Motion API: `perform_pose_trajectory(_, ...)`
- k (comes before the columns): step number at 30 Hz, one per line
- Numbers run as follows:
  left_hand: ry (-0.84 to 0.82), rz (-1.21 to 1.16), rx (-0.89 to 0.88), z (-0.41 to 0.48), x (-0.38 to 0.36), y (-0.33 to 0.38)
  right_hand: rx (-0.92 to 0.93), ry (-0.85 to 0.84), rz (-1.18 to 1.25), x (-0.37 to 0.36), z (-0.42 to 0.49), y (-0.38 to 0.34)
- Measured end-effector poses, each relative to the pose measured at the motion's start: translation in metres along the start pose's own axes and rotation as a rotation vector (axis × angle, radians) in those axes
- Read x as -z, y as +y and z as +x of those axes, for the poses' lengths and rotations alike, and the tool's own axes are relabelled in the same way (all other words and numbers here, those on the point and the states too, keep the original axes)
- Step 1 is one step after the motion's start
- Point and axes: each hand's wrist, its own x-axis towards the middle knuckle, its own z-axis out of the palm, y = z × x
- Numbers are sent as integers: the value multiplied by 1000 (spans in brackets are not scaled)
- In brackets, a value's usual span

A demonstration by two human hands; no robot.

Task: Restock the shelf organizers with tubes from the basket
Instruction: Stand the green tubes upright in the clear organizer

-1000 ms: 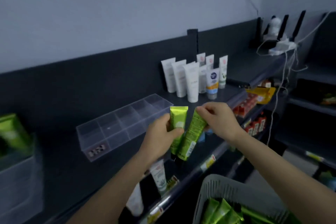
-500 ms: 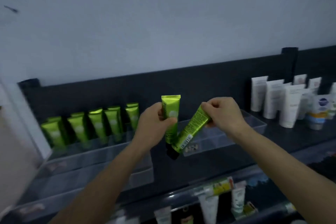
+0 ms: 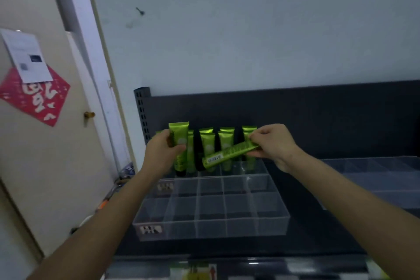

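Left hand (image 3: 162, 154) grips 1 upright green tube (image 3: 179, 143); right hand (image 3: 273, 144) pinches a slanting tube (image 3: 229, 154) above the clear organizer (image 3: 211, 223). Risk: that loose pinch drops it, toppling the far row (image 3: 218, 143).

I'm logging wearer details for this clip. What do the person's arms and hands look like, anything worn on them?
Both forearms are bare as far as the frame shows, no sleeves. The left hand and right hand wear no gloves; no watch, bracelet or ring is visible.
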Motion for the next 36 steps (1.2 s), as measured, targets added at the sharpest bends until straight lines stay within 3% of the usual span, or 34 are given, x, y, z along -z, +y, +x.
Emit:
perform_pose_trajectory(6, -3, 20, 73, 16, 10, -51, 46, -29, -87, -50, 9, -4)
perform_pose_trajectory(16, -142, -116, 135, 18, 2, -102, 28, -60, -224, -114, 28, -6)
perform_pose_trajectory(27, -186, -23, 81, 21, 8, -120, -93, -225, -323, -161, 39, -11)
perform_pose_trajectory(32, -176, -53, 95, 18, 9, -125, -132, -356, -232, -174, 39, -9)
perform_pose_trajectory(36, -127, -61, 113, 17, 13, -129, 32, -419, -365, -180, 37, -8)
